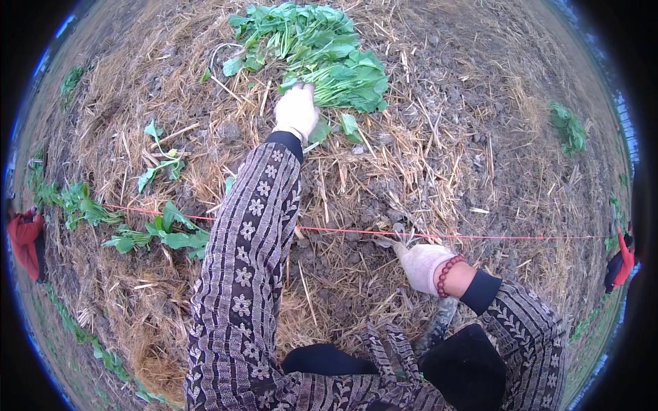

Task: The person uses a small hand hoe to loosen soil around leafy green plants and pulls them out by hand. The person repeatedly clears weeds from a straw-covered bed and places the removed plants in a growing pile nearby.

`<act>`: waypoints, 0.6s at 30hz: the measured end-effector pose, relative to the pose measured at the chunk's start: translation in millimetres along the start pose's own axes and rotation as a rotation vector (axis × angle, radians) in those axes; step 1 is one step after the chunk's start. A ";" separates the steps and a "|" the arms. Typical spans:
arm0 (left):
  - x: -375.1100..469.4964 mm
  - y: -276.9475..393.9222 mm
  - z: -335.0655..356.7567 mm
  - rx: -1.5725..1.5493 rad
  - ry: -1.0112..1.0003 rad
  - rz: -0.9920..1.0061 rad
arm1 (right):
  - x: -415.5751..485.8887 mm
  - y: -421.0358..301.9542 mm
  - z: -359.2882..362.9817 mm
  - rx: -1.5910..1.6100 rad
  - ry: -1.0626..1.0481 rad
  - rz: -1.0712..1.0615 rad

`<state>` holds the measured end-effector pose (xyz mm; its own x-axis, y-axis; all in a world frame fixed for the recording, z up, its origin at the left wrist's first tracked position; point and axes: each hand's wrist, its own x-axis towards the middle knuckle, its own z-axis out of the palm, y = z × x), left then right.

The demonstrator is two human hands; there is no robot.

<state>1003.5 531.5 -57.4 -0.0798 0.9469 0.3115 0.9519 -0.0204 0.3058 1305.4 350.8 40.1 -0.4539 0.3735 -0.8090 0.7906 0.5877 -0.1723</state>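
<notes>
My left hand (pixel 297 110), in a pale glove, reaches to the stems at the near end of a pile of leafy green seedlings (pixel 354 82); its fingertips are partly hidden among them, so its grip is unclear. My right hand (pixel 424 264), gloved and with a red bead bracelet (pixel 446 275) at the wrist, is low over the straw-strewn soil, just below a taut red string (pixel 360 231). A thin, greyish pointed object (pixel 383 241) shows at its fingertips, perhaps a tool's tip. Several seedlings (pixel 180 234) lie along the string left of my left sleeve.
Loose seedlings (pixel 167 164) lie on the straw at left, and a leafy bunch (pixel 568 128) at far right. A person in red (pixel 25 236) is at the far left edge, another (pixel 622 262) at the far right. A green plant row (pixel 92 344) runs along the lower left.
</notes>
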 end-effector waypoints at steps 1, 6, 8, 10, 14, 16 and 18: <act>4.7 -0.9 10.1 0.050 -0.019 -0.020 | -0.3 -0.9 3.3 0.004 -0.008 0.004; 24.5 -5.4 30.5 0.213 -0.174 0.022 | 2.9 -1.9 18.3 0.104 -0.004 0.060; 31.3 -3.8 27.8 0.258 -0.210 0.051 | 4.9 1.9 22.4 0.103 -0.011 0.083; 38.5 0.1 21.6 0.295 -0.290 0.022 | 6.2 5.6 25.7 0.138 -0.045 0.096; 58.0 4.4 5.7 0.259 -0.503 -0.047 | 6.2 9.2 29.5 0.146 -0.004 0.085; 65.2 -0.8 -2.0 0.202 -0.547 -0.040 | 5.5 9.3 30.9 0.121 0.021 0.066; 66.2 -11.2 -7.6 -0.101 -0.528 -0.127 | 5.5 9.1 32.7 0.109 0.013 0.076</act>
<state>985.3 592.0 -33.3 -0.0083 0.9757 -0.2189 0.9094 0.0984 0.4042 1323.5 334.7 15.7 -0.3957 0.4234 -0.8150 0.8624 0.4765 -0.1712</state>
